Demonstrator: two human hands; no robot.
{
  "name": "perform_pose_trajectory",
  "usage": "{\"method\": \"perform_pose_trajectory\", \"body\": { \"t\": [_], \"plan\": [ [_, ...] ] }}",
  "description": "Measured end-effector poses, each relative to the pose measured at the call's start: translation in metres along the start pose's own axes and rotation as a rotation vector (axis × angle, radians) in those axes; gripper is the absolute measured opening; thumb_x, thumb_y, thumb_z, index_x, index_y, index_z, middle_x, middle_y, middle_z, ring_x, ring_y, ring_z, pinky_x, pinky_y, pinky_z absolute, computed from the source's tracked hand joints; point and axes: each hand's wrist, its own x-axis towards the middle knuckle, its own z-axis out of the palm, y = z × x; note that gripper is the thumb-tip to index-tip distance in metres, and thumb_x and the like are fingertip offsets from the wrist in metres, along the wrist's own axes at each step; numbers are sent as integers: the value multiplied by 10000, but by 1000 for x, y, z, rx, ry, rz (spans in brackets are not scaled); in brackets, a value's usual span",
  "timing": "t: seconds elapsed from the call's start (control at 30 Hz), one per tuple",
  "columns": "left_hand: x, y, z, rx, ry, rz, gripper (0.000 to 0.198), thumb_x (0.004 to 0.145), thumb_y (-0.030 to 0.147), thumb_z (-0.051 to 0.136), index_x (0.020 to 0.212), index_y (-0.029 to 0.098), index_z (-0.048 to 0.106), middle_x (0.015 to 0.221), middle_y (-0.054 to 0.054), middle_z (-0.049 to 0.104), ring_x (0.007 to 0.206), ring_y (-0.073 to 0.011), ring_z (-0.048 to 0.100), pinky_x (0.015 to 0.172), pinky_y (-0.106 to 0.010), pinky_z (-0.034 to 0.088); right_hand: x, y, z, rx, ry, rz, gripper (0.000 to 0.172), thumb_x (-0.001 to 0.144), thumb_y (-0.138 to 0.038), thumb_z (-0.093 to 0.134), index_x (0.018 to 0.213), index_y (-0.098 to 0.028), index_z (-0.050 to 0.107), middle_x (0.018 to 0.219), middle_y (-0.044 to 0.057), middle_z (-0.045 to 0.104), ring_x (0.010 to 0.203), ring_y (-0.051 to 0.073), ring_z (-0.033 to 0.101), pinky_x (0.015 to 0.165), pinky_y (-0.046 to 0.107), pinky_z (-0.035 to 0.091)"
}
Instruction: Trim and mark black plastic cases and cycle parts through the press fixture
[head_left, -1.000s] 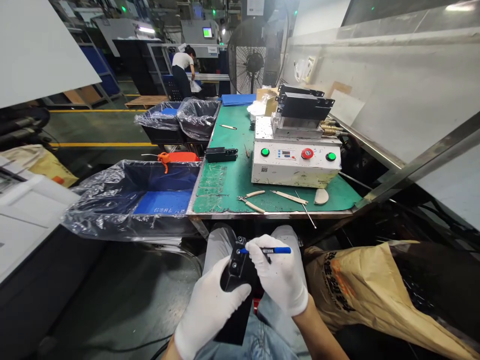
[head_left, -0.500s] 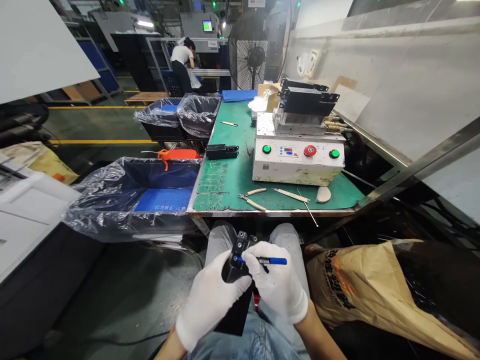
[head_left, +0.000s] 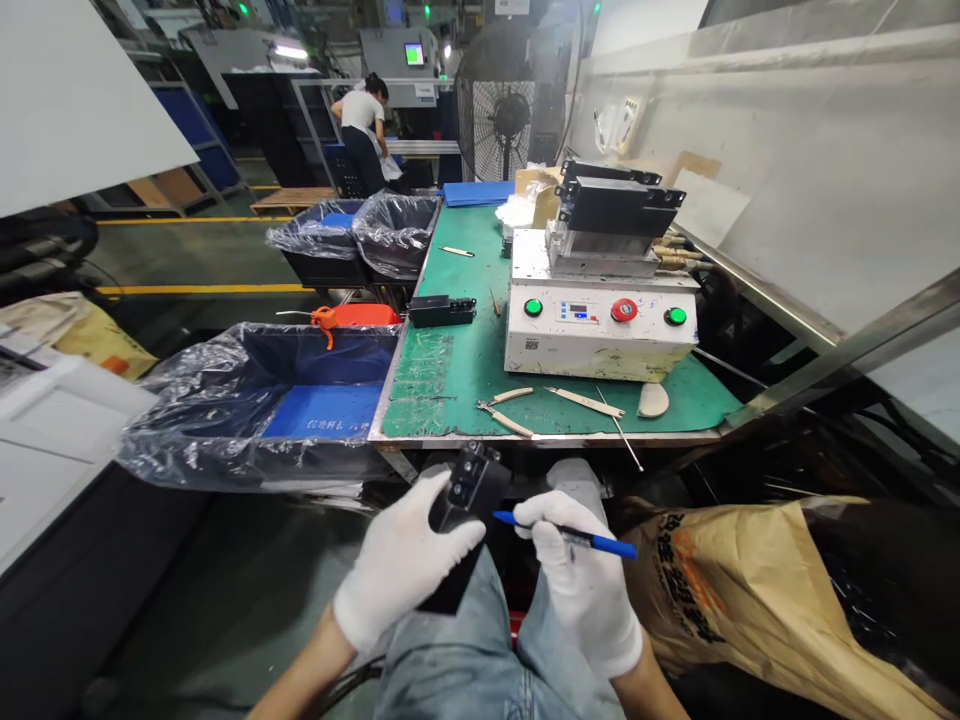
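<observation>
My left hand (head_left: 405, 565), in a white glove, grips a black plastic part (head_left: 480, 488) above my lap. Two small round metal fittings show on the part's upper end; its lower length is partly hidden by the hand. In my right hand (head_left: 585, 580), also gloved in white, is a blue marker pen (head_left: 574, 533), pinched between thumb and fingers. The pen's blue tip points left toward the part, a short gap away from it.
A green-topped table (head_left: 420, 400) stands ahead, bearing a white control machine (head_left: 600, 330), cutting pliers (head_left: 502, 408), a knife (head_left: 585, 402) and another black part (head_left: 442, 311). Left is a plastic-lined bin (head_left: 247, 460); right, a brown paper sack (head_left: 750, 580). A co-worker (head_left: 362, 130) bends over farther back.
My right hand has drawn the pen away from the part, to the right and slightly down. My left hand has shifted left with the black part, which is now tilted differently.
</observation>
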Motion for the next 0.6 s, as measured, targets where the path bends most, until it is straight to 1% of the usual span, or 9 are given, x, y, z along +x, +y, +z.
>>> {"method": "perform_pose_trajectory", "body": {
  "t": [0.07, 0.13, 0.17, 0.23, 0.33, 0.43, 0.5, 0.57, 0.6],
  "plan": [
    [45, -2, -18, 189, 105, 113, 534, 866, 427, 710, 1382, 342, 603, 1255, -29, 738, 1145, -268, 690, 997, -386, 525, 3, 5, -9, 32, 43, 35, 172, 1070, -254, 522, 1072, -267, 694, 926, 21, 724, 788, 158, 724, 696, 273, 601],
    [102, -5, -36, 391, 203, 236, 613, 853, 400, 731, 1434, 291, 567, 1268, -65, 726, 1160, -276, 674, 1004, -388, 524, 10, 10, -19, 12, 84, 38, 186, 1076, -269, 512, 1084, -267, 698, 935, 30, 723, 798, 164, 728, 689, 270, 613],
    [133, -6, -45, 487, 217, 282, 658, 842, 377, 745, 1456, 244, 549, 1319, -92, 708, 1179, -280, 667, 1016, -381, 521, 15, 13, -26, -17, 107, 27, 186, 1076, -277, 514, 1084, -266, 699, 938, 33, 724, 811, 168, 731, 698, 273, 619],
    [190, -7, -59, 553, 215, 314, 687, 818, 338, 772, 1450, 167, 564, 1336, -133, 707, 1193, -298, 662, 1032, -382, 508, 28, 20, -44, -99, 155, -4, 182, 1076, -290, 517, 1084, -265, 697, 946, 34, 728, 829, 174, 738, 723, 282, 627],
    [254, -2, -72, 619, 202, 376, 572, 902, 298, 667, 1439, 126, 569, 1393, -135, 682, 1261, -268, 630, 1088, -347, 464, 58, 34, -87, -259, 246, -23, 213, 1089, -317, 484, 1094, -256, 688, 982, 40, 731, 803, 172, 737, 736, 301, 625],
    [289, 11, -75, 699, 214, 391, 575, 858, 271, 701, 1389, 75, 601, 1450, -200, 638, 1351, -321, 573, 1164, -386, 409, 97, 51, -145, -501, 368, -28, 280, 1078, -399, 481, 1066, -235, 708, 1031, 74, 730, 920, 221, 727, 881, 382, 600],
    [303, 24, -76, 739, 237, 369, 571, 853, 269, 673, 1384, 75, 600, 1458, -238, 620, 1378, -376, 550, 1162, -453, 412, 124, 62, -183, -621, 537, -12, 321, 1054, -451, 507, 996, -215, 717, 1019, 95, 717, 990, 253, 704, 957, 421, 559],
    [312, 43, -77, 749, 272, 289, 545, 909, 361, 572, 1369, 69, 599, 1355, -277, 669, 1258, -446, 629, 1007, -528, 516, 149, 75, -216, -676, 680, 26, 337, 1031, -464, 524, 912, -202, 699, 959, 99, 708, 946, 254, 696, 923, 408, 551],
    [317, 55, -78, 744, 275, 232, 568, 946, 456, 497, 1338, 63, 620, 1242, -291, 713, 1126, -470, 689, 872, -535, 562, 160, 82, -229, -692, 688, 63, 329, 1030, -447, 520, 897, -201, 694, 939, 95, 710, 928, 249, 695, 909, 395, 546]
  ]
}}
